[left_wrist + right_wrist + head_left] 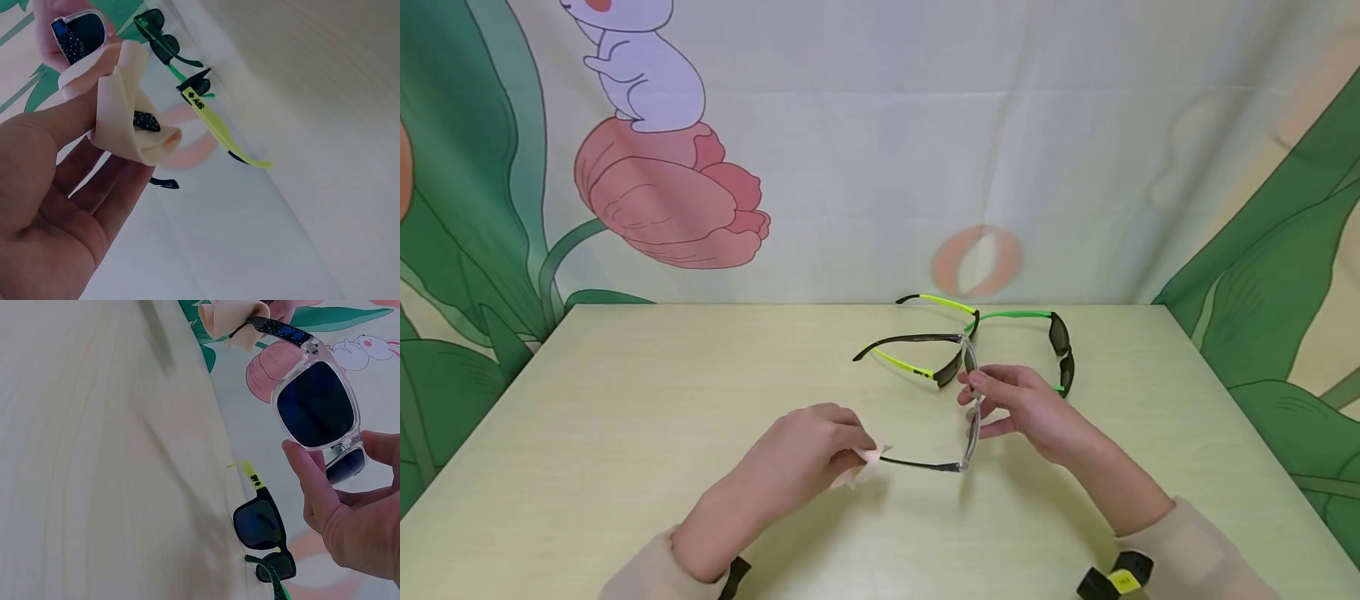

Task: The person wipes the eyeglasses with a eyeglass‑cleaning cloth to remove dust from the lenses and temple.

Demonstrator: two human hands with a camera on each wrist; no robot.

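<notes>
A pair of sunglasses (316, 405) with a clear frame, dark lenses and black speckled temples is held above the table. My right hand (1026, 406) pinches its front near the nose bridge, thumb on one side and fingers on the other. My left hand (808, 450) grips a pale pink cloth (119, 103), which is folded around the end of the nearer temple. That temple's black arm (921, 464) runs from the cloth to the frame. The other temple (910, 337) sticks out to the left, free of both hands.
Behind the held pair, sunglasses with yellow temples (943, 301) lie on the table (625, 400). Beside them on the right are sunglasses with green temples (1018, 314). A printed curtain (865, 150) hangs along the table's back edge.
</notes>
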